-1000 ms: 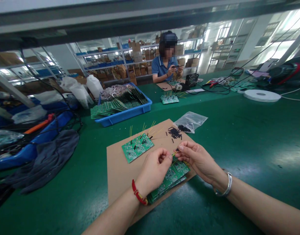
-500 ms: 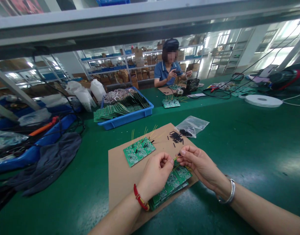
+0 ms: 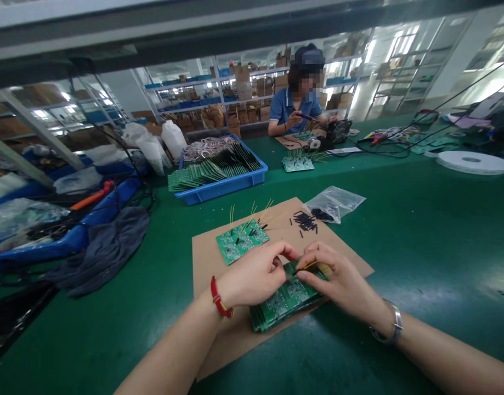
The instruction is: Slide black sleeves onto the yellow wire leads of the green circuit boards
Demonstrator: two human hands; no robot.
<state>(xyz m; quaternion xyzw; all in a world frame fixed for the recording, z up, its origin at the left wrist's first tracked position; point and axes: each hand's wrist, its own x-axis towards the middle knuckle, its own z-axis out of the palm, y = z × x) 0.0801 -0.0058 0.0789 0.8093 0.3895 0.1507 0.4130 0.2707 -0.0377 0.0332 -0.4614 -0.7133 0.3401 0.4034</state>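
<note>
A stack of green circuit boards lies on a brown cardboard sheet in front of me. Over its top board, my right hand pinches a thin yellow wire, with a small dark piece at the fingertips. My left hand rests across the stack's left side, thumb and fingers curled close to the right fingertips; what they hold is hidden. Farther back on the cardboard is another green board, with yellow wires standing up and black tubes on some. Short black tubes form a loose pile behind my right hand.
A clear plastic bag holding black tubes overlaps the cardboard's far edge. Beyond stands a blue tray packed with boards. Dark cloth lies left. A co-worker sits across the green table; a white reel is at right.
My hands have come down onto the top board from just above it, and the wire now lies lower, by my right fingers. The view has shifted slightly; the co-worker's head has turned.
</note>
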